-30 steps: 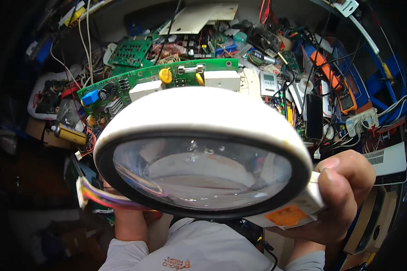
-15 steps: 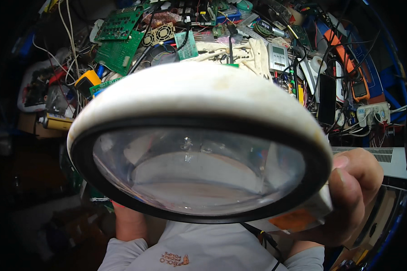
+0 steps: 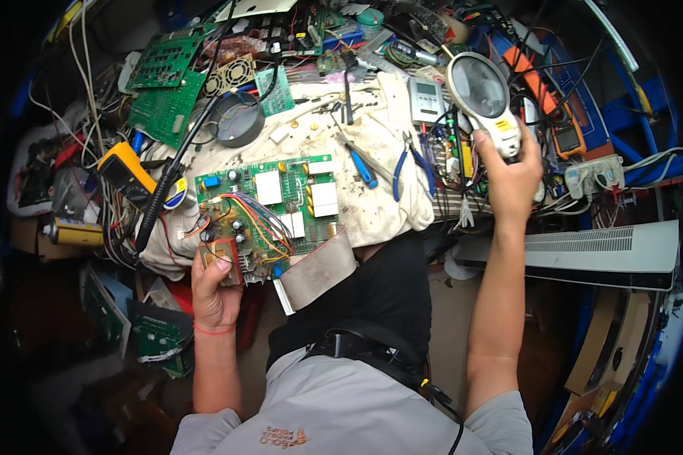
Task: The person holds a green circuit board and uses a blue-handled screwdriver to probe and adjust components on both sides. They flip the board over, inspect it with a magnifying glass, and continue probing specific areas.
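Note:
My left hand (image 3: pixel 216 292) is closed on the lower left corner of a green circuit board (image 3: pixel 300 199), with the thumb on top by a heat sink. White block components, capacitors and a bundle of coloured wires sit on this board, and a wide grey ribbon cable (image 3: pixel 319 269) hangs from its lower edge. At the right, my right hand (image 3: pixel 514 176) grips the handle of a white magnifying glass (image 3: pixel 479 85), held over the clutter at the bench's right side. Its fingers are partly hidden behind the handle.
A stained white cloth (image 3: pixel 387 205) covers the middle of the bench, with a blue-handled screwdriver (image 3: pixel 363 168), blue pliers (image 3: pixel 411 168) and a round dark dish (image 3: pixel 237 120) on it. A yellow multimeter (image 3: pixel 127 173) lies left, an orange clamp meter (image 3: pixel 565 136) right. Loose boards and cables crowd the back.
The magnifying glass has moved from close before the camera, where it covered most of the view, out to the right over the bench. The circuit board in my left hand now shows.

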Demonstrator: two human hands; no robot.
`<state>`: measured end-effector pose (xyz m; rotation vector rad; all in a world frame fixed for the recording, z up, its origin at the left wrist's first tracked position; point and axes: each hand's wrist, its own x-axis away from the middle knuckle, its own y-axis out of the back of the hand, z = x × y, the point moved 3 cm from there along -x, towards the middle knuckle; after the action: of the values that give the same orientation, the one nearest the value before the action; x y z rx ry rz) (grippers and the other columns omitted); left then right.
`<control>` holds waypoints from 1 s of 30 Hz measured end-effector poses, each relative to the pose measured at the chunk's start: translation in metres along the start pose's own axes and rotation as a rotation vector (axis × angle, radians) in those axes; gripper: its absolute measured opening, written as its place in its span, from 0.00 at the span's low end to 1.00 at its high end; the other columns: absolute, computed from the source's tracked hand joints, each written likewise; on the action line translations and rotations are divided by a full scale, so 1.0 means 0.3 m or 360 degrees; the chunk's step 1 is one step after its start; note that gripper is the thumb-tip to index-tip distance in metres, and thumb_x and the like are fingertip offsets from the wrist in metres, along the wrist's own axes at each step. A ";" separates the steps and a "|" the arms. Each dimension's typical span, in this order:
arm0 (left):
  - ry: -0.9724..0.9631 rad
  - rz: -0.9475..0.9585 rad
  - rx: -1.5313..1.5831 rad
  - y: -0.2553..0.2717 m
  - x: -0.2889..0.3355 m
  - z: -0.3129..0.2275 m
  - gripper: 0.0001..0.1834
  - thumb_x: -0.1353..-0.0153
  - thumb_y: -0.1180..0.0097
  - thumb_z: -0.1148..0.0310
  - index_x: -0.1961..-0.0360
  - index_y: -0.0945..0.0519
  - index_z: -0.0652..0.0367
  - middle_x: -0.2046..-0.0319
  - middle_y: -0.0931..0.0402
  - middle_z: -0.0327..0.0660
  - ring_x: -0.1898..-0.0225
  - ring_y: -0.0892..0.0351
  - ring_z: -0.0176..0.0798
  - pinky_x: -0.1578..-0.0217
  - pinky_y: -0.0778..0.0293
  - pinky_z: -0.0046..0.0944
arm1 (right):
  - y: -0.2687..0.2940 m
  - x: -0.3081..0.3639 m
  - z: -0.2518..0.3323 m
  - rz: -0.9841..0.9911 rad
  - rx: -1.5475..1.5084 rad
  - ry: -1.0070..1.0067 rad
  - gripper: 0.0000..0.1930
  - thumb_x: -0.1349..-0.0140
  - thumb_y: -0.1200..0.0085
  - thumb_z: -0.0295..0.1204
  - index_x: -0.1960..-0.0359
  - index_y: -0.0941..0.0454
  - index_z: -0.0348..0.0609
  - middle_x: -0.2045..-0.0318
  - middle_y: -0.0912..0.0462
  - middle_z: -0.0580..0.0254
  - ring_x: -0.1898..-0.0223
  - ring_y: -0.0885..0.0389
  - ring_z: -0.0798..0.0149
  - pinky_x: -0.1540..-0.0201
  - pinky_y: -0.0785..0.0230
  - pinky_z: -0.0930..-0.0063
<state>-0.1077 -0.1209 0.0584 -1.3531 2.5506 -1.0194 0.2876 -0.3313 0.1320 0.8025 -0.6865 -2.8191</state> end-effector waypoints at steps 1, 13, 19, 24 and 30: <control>0.0023 0.0004 -0.0015 0.007 -0.009 0.012 0.28 0.40 0.40 0.72 0.37 0.28 0.63 0.47 0.19 0.43 0.46 0.17 0.42 0.40 0.22 0.47 | -0.016 -0.008 -0.031 -0.0001 0.0145 0.0057 0.35 0.48 0.23 0.41 0.41 0.21 0.34 0.48 0.20 0.49 0.48 0.19 0.53 0.43 0.27 0.61; 0.0187 -0.0010 0.0033 -0.023 -0.123 0.121 0.25 0.38 0.40 0.71 0.39 0.26 0.61 0.51 0.18 0.42 0.53 0.14 0.39 0.55 0.13 0.45 | -0.201 0.012 -0.195 0.0021 0.0938 0.0125 0.39 0.44 0.30 0.54 0.39 0.23 0.37 0.48 0.21 0.47 0.44 0.21 0.45 0.40 0.30 0.54; 0.0247 -0.0003 -0.0016 0.030 -0.160 0.147 0.29 0.37 0.42 0.71 0.33 0.29 0.61 0.45 0.19 0.45 0.45 0.17 0.47 0.46 0.18 0.58 | -0.199 0.036 -0.164 0.0004 0.1154 0.0254 0.38 0.43 0.31 0.52 0.37 0.24 0.39 0.44 0.24 0.49 0.41 0.27 0.44 0.38 0.35 0.50; 0.0201 0.0075 0.0005 0.082 -0.159 0.138 0.30 0.38 0.41 0.71 0.33 0.30 0.62 0.45 0.19 0.45 0.45 0.17 0.46 0.47 0.17 0.55 | -0.207 0.141 -0.008 0.0242 0.0355 0.0654 0.26 0.42 0.29 0.35 0.43 0.21 0.39 0.47 0.21 0.50 0.44 0.23 0.46 0.40 0.31 0.55; 0.0226 0.0142 -0.0003 0.115 -0.160 0.051 0.30 0.38 0.40 0.73 0.34 0.30 0.64 0.45 0.19 0.44 0.44 0.18 0.43 0.40 0.22 0.47 | -0.301 0.310 0.092 0.0731 0.0199 0.0844 0.16 0.42 0.31 0.26 0.51 0.17 0.41 0.54 0.17 0.55 0.51 0.18 0.50 0.46 0.25 0.60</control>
<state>-0.0976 -0.0788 0.0151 -1.1959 2.6853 -1.1354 0.1937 -0.2629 0.0679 1.1723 -0.8252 -2.0505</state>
